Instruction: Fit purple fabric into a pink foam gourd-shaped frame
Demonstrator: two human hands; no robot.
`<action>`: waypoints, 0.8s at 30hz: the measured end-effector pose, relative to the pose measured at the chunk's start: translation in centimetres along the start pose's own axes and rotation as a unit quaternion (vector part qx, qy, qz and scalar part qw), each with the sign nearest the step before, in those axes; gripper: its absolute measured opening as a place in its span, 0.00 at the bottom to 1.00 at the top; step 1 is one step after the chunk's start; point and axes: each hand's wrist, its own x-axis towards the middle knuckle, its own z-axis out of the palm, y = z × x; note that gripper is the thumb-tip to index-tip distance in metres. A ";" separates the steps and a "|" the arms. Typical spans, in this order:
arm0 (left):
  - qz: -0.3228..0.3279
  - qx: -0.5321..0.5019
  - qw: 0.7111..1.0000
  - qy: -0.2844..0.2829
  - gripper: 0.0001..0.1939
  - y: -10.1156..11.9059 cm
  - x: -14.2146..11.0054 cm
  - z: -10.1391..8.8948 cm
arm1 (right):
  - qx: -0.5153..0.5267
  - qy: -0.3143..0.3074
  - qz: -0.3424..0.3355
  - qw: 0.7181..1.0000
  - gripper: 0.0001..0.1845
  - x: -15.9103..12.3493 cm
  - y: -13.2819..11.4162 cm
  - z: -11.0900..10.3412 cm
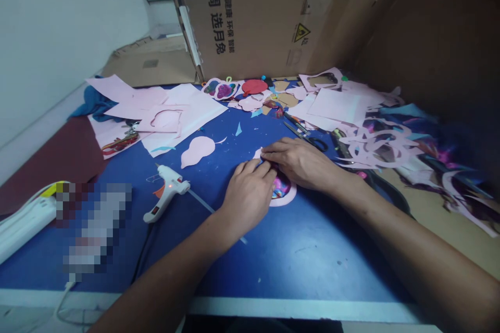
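Observation:
My left hand (248,195) and my right hand (300,162) meet over a pink paper cutout (283,200) with a purple, multicoloured centre, and their fingers press and hold its upper edge. Much of the cutout is hidden under my fingers. Left of my hands, a white hot glue gun (166,192) lies on its side on the blue cutting mat (273,255), with a glue stick nearby. A pear-shaped pink cutout (197,151) lies beyond it. Black-handled scissors (304,133) rest just past my right hand.
Pink paper sheets and offcuts (375,140) pile up along the back and right. Round paper shapes, one red (253,87), sit against a cardboard box wall (250,15). A white power strip (23,231) and a pixelated object (94,223) lie at the left.

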 end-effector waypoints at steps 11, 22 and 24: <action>-0.006 -0.043 0.999 -0.001 0.17 -0.4 0.1 0.0 | 0.000 0.001 0.001 1.000 0.20 0.0 -0.2 -0.2; 0.035 -0.060 0.997 -0.038 0.24 -2.1 0.3 -0.2 | 0.013 -0.002 -0.003 1.000 0.21 0.1 0.6 0.2; 0.050 -0.041 0.997 -0.040 0.25 -2.3 0.2 -0.2 | 0.013 0.000 0.001 1.000 0.21 0.1 0.6 0.2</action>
